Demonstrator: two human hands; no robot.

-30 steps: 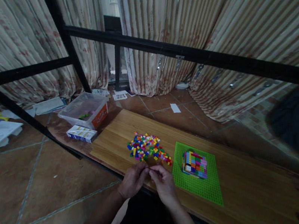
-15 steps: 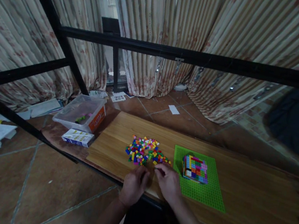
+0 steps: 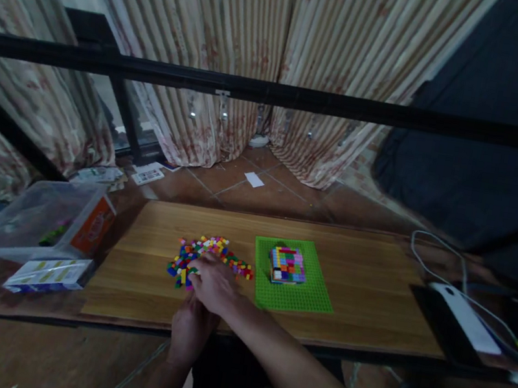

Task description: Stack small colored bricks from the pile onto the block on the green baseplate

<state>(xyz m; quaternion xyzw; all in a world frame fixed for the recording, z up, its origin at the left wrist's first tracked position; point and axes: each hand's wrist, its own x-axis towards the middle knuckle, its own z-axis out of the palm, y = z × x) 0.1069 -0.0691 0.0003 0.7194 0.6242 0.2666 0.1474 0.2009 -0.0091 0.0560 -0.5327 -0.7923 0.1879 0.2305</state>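
A loose pile of small coloured building bricks (image 3: pixel 191 252) lies on the wooden board. My right hand (image 3: pixel 212 284) reaches over the near side of the pile, its fingers bent together among the bricks; whatever they pinch is too small to name. Just below it, my left hand (image 3: pixel 189 330) is curled closed at the board's front edge. The right hand partly covers it, and its contents are hidden. To the right of the pile, a block built of many-coloured bricks (image 3: pixel 287 265) stands on a green studded baseplate (image 3: pixel 316 295), with neither hand touching it.
At the left are a clear plastic bin (image 3: pixel 14 217) with an orange label and a white-and-blue box (image 3: pixel 49 274). A white power strip (image 3: pixel 465 318) with cables lies at the right end. Beyond the wooden board (image 3: pixel 374 271) run a black rail (image 3: pixel 303 98) and curtains (image 3: pixel 247 21).
My view has swung to the right. My right hand has moved left across the front of the brick pile and now overlaps my left hand. The built block stays on the baseplate.
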